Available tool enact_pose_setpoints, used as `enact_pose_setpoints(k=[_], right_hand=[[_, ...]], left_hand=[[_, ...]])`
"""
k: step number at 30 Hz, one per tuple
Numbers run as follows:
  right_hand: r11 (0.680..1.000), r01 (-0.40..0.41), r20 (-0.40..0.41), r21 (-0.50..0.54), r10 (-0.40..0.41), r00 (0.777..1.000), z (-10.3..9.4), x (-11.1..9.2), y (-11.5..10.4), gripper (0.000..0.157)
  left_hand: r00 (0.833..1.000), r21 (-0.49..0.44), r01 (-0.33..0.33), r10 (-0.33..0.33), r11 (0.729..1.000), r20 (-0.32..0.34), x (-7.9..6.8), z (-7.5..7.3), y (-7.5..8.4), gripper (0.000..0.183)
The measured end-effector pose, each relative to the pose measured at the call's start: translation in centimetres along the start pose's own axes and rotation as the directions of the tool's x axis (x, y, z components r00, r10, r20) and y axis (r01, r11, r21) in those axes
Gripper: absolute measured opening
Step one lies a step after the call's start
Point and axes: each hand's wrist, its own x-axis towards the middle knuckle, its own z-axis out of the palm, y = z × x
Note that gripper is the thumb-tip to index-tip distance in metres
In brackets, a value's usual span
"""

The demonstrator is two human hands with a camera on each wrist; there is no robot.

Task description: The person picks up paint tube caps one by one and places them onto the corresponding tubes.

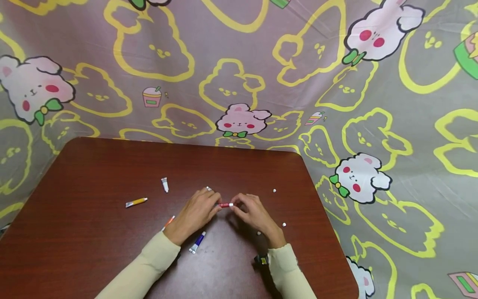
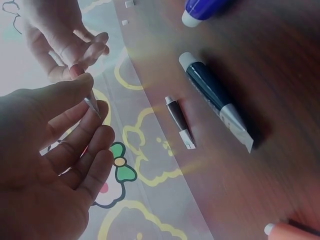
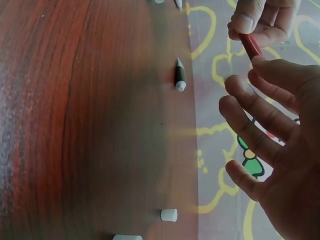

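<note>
Head view, left hand (image 1: 197, 211) pinching red tube (image 1: 224, 205), right hand (image 1: 257, 212) pinching its white cap (image 1: 231, 204), lettering (image 1: 224, 204) illegible

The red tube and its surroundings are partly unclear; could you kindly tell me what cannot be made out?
Red tube: head view; lettering too small to read, tail hidden by the left hand.
Orange tube: left wrist view; cut off by the bottom-right corner.
Blue tube: left wrist view; cut off by the top edge.
Lower white cap: right wrist view; cut off by the bottom edge.

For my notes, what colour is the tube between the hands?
Mostly red; the tube shows best in the head view.
</note>
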Motion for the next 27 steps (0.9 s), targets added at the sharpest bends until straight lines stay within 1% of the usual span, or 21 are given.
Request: enact_pose_setpoints(k=[3,8,12,14,17,18,21,24,27], right_hand=[[1.0,0.014,-0.007,-0.007,-0.014,1.0,0.09,-0.02,-0.06,0.006],[1.0,0.027,-0.006,0.0,-0.027,1.0,0.29,0.01,-0.14,0.013],[0.999,0.033,-0.002,-0.014,-0.033,0.999,0.49,0.07,-0.12,0.021],[1.0,0.021,0.0,-0.022,-0.021,1.0,0.47,0.07,-0.16,0.02],[1.0,-0.001,0.004,-0.002,0.001,1.0,0.35,0.04,-0.21,0.009],[1.0,-0.003,0.003,0.017,0.003,1.0,0.31,0.05,-0.21,0.01],[0.998,0.0,0.008,0.069,0.0,1.0,0.25,0.14,-0.15,0.022],[0.998,0.004,0.011,0.07,-0.005,1.0,0.26,0.19,-0.05,0.021],[0.999,-0.004,0.018,0.036,0.003,1.0,0.26,0.13,-0.01,0.016]], left_hand=[[1.0,-0.001,0.001,-0.001,1.0,0.006,-0.03,-0.08,-0.01,0.024],[1.0,-0.015,0.004,-0.004,1.0,0.013,-0.02,-0.14,-0.04,0.025],[1.0,-0.018,0.002,-0.002,1.0,0.018,-0.02,-0.14,-0.05,0.026],[1.0,-0.016,0.0,0.001,1.0,0.019,0.0,-0.15,-0.04,0.026],[1.0,-0.015,0.003,-0.002,1.0,0.02,-0.01,-0.15,-0.04,0.026],[1.0,-0.015,0.005,-0.005,1.0,0.02,-0.01,-0.14,-0.04,0.026],[1.0,-0.012,0.008,-0.008,1.0,0.02,-0.01,-0.09,-0.03,0.026],[1.0,-0.01,0.003,-0.003,1.0,0.018,0.03,0.0,-0.04,0.025],[1.0,-0.011,-0.003,0.003,1.0,0.015,0.05,0.04,-0.05,0.025]])
